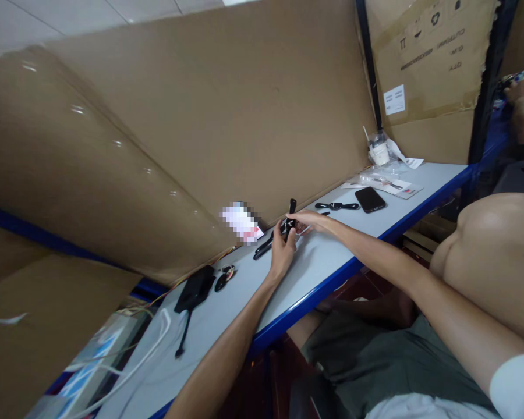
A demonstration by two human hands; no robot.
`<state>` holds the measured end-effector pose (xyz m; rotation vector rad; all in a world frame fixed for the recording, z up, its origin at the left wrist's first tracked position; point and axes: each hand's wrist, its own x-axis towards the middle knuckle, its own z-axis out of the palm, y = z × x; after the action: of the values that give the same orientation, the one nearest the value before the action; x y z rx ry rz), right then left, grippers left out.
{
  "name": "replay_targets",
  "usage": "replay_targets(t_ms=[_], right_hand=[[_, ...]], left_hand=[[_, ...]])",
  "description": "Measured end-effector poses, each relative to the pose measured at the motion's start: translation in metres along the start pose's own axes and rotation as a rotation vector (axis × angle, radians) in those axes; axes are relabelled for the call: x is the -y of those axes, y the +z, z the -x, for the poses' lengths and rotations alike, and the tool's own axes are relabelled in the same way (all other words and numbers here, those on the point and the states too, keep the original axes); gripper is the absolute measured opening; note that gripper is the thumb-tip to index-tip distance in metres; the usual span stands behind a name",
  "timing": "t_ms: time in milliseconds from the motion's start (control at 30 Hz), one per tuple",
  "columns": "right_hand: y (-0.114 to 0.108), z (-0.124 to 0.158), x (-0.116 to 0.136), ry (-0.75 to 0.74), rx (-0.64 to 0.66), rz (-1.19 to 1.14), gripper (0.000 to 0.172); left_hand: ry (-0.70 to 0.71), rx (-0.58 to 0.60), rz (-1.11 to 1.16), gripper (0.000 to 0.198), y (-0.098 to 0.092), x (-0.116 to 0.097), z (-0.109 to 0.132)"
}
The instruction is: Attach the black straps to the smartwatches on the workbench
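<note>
Both hands at work over the tabletop [332, 233], to the left of the black phone [370, 200], which lies flat and serves as the landmark here. Left hand [283, 251]: fingers curled and clamped on a slim black piece [292, 206], its upper end standing above the hands. Right hand [306, 220]: on the side of the piece toward the phone, fingertips touching it; too small to tell whether they grip or only steady it.

Just left of the phone, a black strap-like item [337, 206] lies flat, wider at mid-length. Farther left, past the slim piece, a long dark object [264, 247] lies close by the left hand. Beyond that, a lit screen [243, 222], blurred out, is propped near the cardboard panel [244, 116]. Farthest left of the phone: small dark rounded items [225, 278], then a black case [195, 289] with a short cord, then white cable [157, 343].

Beyond the phone, toward the printed carton [428, 64]: a printed card [404, 189], and behind it a cup [379, 153] among clear plastic.
</note>
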<state>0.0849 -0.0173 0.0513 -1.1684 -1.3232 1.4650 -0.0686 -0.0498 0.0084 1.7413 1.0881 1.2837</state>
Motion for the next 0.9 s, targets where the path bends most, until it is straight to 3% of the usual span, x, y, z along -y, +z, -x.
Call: replay_targets(t_ms=[167, 333, 400, 500, 600, 733, 900], right_hand=[[0.003, 0.000, 0.000, 0.000, -0.054, -0.034, 0.032], [0.001, -0.007, 0.002, -0.112, -0.187, -0.049, 0.029], [-0.010, -0.010, 0.002, -0.166, -0.303, 0.156, 0.029], [-0.035, -0.008, 0.001, -0.232, -0.494, 0.655, 0.021], [-0.059, -0.001, -0.001, -0.113, -0.574, 1.006, 0.025], [-0.073, 0.002, -0.003, -0.062, -0.594, 1.137, 0.032], [-0.073, -0.003, -0.006, -0.069, -0.575, 1.210, 0.031]], left_hand=[[-0.021, 0.000, 0.044, 0.076, 0.007, -0.013, 0.009], [-0.042, 0.062, 0.052, 0.088, 0.010, -0.023, 0.011], [-0.026, 0.057, 0.037, 0.082, 0.010, -0.025, 0.009], [0.006, 0.000, 0.006, 0.059, 0.006, -0.026, 0.004], [0.061, -0.082, -0.075, 0.026, -0.005, -0.023, -0.005], [0.160, -0.182, -0.265, 0.011, -0.023, -0.013, -0.019], [0.152, -0.198, -0.517, 0.005, -0.040, 0.003, -0.033]])
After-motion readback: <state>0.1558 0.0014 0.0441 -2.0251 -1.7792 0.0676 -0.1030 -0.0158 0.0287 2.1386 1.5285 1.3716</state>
